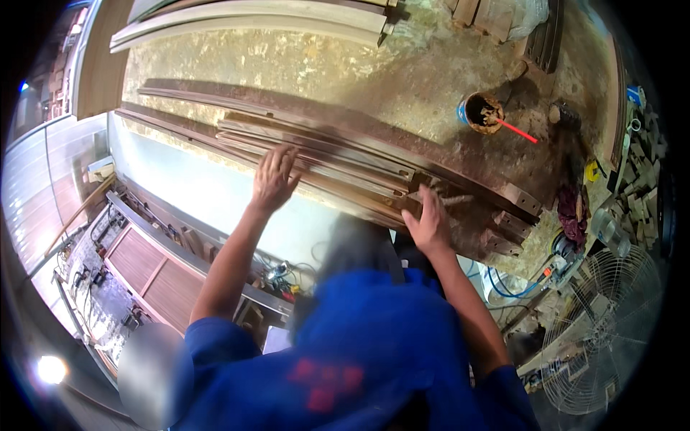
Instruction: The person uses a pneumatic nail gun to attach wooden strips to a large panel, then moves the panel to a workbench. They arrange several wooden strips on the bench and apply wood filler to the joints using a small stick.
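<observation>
Blue short-sleeved shirt (pixel 366 345), red marking on it; bare forearms

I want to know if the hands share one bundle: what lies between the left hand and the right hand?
In the head view, the stack of long wooden strips runs unbroken from the left hand to the right hand; both rest on it.

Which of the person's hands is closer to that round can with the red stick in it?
Right. The right hand rests on the wooden strips below-left of the can; the left hand lies further left along the same strips.
</observation>
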Tool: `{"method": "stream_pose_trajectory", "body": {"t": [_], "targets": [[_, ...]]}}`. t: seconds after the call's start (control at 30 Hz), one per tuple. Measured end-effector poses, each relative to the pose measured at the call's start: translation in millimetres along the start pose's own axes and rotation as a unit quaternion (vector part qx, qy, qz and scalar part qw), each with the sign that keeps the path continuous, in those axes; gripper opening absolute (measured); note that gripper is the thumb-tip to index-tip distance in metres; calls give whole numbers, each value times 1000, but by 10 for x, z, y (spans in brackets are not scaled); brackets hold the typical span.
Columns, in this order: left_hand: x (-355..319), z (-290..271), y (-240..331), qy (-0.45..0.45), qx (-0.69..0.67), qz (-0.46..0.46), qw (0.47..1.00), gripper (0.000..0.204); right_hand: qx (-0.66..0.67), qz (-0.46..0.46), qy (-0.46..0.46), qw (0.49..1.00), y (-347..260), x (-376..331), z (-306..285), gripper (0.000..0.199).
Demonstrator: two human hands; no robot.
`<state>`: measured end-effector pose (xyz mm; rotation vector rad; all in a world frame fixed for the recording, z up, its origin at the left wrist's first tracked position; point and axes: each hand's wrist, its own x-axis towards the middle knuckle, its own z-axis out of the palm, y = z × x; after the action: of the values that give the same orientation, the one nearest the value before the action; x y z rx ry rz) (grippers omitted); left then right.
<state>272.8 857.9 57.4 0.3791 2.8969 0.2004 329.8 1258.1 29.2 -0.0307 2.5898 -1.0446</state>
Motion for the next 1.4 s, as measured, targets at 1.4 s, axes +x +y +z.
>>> {"method": "stream_pose_trajectory", "body": {"t": [1.4], "targets": [[771,-448,353,-105,-168,98,975,48,319,207,310,871,252,593,-1208,4]]}}
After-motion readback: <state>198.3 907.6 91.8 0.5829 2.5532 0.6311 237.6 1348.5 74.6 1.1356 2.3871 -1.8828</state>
